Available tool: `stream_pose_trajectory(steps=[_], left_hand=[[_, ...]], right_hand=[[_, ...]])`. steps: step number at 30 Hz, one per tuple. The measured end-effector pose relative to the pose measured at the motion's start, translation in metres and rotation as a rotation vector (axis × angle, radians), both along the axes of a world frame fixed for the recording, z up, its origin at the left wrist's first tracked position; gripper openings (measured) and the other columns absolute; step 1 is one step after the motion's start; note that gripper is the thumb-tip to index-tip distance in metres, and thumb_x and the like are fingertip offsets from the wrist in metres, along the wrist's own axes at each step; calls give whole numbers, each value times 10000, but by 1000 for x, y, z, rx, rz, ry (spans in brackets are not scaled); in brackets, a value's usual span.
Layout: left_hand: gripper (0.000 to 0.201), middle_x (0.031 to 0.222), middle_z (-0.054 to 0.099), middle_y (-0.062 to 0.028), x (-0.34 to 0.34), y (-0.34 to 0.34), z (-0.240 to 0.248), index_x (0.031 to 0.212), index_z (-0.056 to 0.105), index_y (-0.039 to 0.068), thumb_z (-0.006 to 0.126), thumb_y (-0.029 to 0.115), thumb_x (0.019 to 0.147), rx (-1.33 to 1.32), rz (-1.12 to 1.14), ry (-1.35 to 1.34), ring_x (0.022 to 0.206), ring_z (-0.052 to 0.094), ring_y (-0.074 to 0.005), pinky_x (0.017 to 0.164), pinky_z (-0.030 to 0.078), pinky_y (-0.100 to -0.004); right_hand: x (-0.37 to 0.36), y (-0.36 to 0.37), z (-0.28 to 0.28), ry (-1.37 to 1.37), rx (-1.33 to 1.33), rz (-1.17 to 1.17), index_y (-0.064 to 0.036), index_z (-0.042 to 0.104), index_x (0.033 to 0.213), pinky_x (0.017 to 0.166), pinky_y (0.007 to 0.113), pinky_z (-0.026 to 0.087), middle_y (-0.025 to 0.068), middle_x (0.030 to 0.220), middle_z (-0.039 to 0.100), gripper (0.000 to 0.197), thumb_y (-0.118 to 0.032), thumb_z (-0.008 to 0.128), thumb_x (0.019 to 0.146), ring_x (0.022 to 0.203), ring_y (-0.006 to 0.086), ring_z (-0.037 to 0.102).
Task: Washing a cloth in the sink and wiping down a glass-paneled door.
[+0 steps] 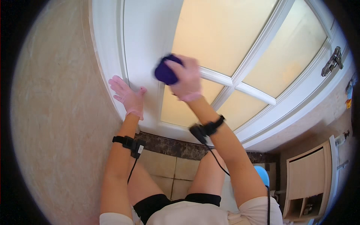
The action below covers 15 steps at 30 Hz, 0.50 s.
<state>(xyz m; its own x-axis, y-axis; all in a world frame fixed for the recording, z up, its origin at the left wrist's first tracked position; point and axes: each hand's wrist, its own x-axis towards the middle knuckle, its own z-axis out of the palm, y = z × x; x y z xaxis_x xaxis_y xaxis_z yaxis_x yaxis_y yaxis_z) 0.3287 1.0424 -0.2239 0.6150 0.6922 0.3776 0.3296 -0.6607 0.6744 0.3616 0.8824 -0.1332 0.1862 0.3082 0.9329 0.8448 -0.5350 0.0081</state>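
My right hand (pixel 187 78), in a thin pink glove, grips a bunched dark purple cloth (pixel 166 70). The cloth is slightly blurred and lies over the white door (pixel 146 45), by the edge of its yellowish frosted glass panes (pixel 219 30). Whether it touches the surface I cannot tell. To the left, my gloved left hand (pixel 128 96) has its fingers spread against the white door frame (pixel 108 52), with nothing in it. Black straps with small devices and cables sit on both forearms.
A beige marbled wall (pixel 52 112) runs along the left. The dark metal door handle (pixel 332 63) is at upper right. At lower right stand a pale wooden cabinet (pixel 306 174) and a blue rounded object (pixel 261 174). Below the door lie a dark stone sill (pixel 161 144) and beige floor tiles (pixel 159 163).
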Motion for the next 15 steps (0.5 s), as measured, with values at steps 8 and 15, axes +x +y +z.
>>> stream_pose_trajectory(steps=[8,15], left_hand=[[1076,1451,-42,-228,1,11,-2,1392,-57,9,705,299,689,44,61,4,1353,5,-357,1063,93,-527],[1087,1452,-58,-225,-1,12,-6,1391,-69,15,695,337,688,18,75,94,1354,-16,-350,1067,94,-523]], right_hand=[[-14,-92,-4,-13,-431,-83,-190,609,1002,807,438,417,98,1138,512,520,-140,715,495,944,301,530],[9,-83,95,-383,420,-258,-109,574,1088,884,415,363,161,1163,462,555,10,664,553,1062,335,425]])
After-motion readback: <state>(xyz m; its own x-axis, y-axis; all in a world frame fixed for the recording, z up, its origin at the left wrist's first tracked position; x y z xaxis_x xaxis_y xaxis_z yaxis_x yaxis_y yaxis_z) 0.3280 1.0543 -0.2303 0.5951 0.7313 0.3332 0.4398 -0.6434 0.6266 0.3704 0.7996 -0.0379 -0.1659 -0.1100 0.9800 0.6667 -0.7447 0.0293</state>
